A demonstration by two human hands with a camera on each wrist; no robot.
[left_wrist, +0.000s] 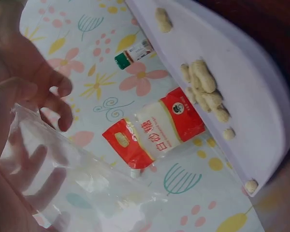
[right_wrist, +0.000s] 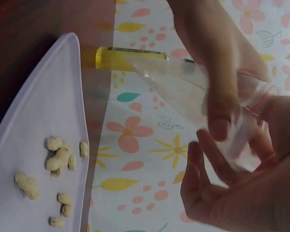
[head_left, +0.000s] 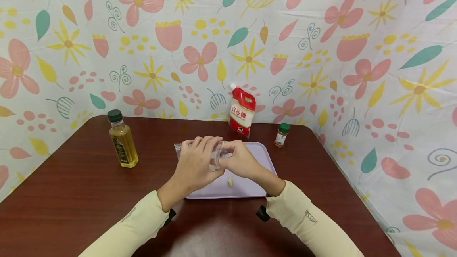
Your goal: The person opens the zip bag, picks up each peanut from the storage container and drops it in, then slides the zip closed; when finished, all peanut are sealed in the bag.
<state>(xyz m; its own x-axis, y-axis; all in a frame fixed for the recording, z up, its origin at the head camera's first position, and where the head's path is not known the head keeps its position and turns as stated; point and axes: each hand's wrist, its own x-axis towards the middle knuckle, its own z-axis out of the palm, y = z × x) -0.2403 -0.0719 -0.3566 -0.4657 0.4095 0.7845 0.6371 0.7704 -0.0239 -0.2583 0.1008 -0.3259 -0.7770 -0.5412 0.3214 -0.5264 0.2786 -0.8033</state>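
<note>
Flowered cloth (head_left: 228, 35) backs the table (head_left: 71, 181); we see left hand (head_left: 198, 162) clamped on 1 clear bag (left_wrist: 101, 188); right hand (head_left: 240, 160) seemingly pinches it too.

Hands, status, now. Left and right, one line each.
Left hand: closed, holding the clear plastic bag.
Right hand: closed, holding the same bag near its opening.

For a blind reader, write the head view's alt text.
Left hand and right hand hold a clear bag above a lilac tray, one peanut showing; beyond are a red pouch and green-capped jar, with a bottle at left.
</note>
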